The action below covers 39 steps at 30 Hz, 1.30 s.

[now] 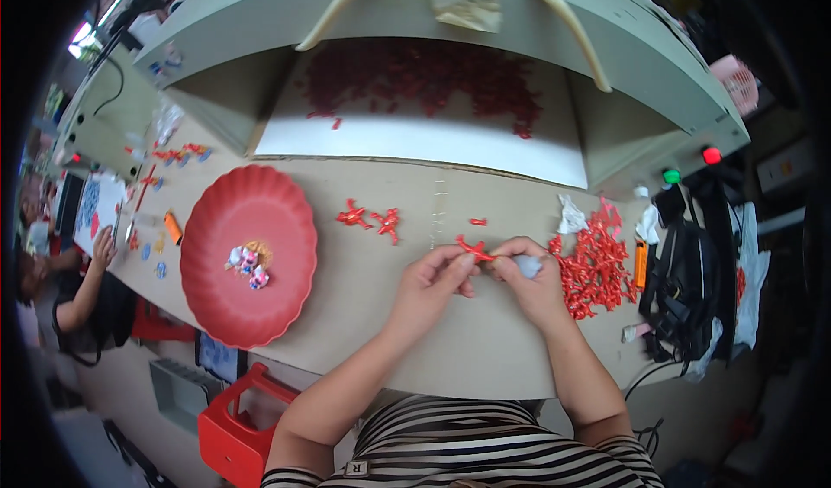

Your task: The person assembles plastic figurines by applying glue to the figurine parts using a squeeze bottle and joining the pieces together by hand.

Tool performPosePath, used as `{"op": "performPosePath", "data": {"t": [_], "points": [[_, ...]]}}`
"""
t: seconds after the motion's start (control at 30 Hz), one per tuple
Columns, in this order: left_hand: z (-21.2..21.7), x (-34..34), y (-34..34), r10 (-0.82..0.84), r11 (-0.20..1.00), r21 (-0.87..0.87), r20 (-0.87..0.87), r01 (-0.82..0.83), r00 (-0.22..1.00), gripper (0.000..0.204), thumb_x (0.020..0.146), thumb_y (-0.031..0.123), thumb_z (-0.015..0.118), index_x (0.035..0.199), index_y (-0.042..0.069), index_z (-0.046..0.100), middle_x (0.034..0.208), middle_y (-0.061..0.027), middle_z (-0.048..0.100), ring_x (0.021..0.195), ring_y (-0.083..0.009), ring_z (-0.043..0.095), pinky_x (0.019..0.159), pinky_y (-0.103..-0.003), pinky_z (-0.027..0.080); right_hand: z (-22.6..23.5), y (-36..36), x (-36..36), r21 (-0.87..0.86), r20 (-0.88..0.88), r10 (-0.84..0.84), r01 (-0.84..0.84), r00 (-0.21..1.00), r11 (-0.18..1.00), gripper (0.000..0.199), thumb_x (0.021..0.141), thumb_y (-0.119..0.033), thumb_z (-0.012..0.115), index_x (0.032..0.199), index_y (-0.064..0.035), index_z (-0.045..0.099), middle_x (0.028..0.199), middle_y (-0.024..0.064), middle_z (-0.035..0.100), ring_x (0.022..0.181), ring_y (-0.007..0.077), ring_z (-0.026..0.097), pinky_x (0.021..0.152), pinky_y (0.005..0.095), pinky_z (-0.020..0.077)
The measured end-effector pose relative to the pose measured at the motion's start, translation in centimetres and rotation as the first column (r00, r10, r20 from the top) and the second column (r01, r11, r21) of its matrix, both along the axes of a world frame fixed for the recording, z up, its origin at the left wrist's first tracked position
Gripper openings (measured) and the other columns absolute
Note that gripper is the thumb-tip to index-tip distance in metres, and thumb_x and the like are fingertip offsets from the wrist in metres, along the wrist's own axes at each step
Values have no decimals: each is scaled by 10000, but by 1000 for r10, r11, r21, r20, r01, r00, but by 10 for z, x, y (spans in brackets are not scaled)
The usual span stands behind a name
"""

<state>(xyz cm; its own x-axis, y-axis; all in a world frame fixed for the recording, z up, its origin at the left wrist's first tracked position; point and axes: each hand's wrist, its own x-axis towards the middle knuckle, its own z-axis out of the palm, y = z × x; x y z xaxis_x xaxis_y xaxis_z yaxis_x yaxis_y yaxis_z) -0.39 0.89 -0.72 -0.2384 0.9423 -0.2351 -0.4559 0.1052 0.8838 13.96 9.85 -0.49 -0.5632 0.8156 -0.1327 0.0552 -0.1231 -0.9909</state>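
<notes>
Over the middle of the table, my left hand (pixel 441 279) pinches a small glossy red plastic figure (pixel 474 247) between thumb and fingers. My right hand (pixel 530 291) meets it from the other side, fingertips closed on the figure's near end. A pale bluish-white rounded thing (pixel 528 266) shows at the right hand's fingers; its kind is unclear. Just beyond the hands lies a small loose red piece (pixel 478 221). Two more red figures (pixel 352 215) rest to the left. A heap of red plastic parts (pixel 597 267) spreads beside my right hand.
A scalloped red bowl (pixel 201 228) at left holds several small colourful figures (pixel 250 265). Ahead, a grey cabinet (pixel 640 64) covers a white sheet (pixel 415 146) strewn with red parts. A black bag (pixel 688 289) lies far right; another person (pixel 82 302) sits far left.
</notes>
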Motion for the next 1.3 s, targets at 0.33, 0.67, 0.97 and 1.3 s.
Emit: {"op": "performPosePath", "data": {"t": [0.33,0.67,0.97,1.3], "points": [[0,0,-1,-55,998,-30,1,55,998,224,902,199,484,1012,9,533,879,-65,578,694,-109,531,676,-271,474,0,0,5,-9,-13,61,-61,998,998,142,810,-113,614,915,-21,592,841,-2,597,785,63,531,702,212,436],[4,0,2,-13,1000,-23,68,15,998,238,904,177,472,1083,21,482,885,-94,590,681,-120,536,662,-279,478,2,1,3,25,-31,49,-48,998,999,166,830,-107,589,963,-7,577,802,7,591,690,47,513,626,192,434],[10,3,3,5,1000,-12,65,-4,998,409,892,144,493,1260,56,337,851,-83,604,696,-109,548,659,-272,471,7,-1,3,-17,-83,85,-87,993,996,163,833,-100,585,969,-10,576,884,22,604,828,73,558,750,215,451],[8,1,1,-13,1000,4,88,12,996,358,925,216,423,1242,53,392,799,-47,572,686,-108,526,657,-277,474,9,-2,3,71,-48,97,-93,994,993,172,832,-106,583,978,-16,591,896,32,617,809,76,565,737,222,463]]}}
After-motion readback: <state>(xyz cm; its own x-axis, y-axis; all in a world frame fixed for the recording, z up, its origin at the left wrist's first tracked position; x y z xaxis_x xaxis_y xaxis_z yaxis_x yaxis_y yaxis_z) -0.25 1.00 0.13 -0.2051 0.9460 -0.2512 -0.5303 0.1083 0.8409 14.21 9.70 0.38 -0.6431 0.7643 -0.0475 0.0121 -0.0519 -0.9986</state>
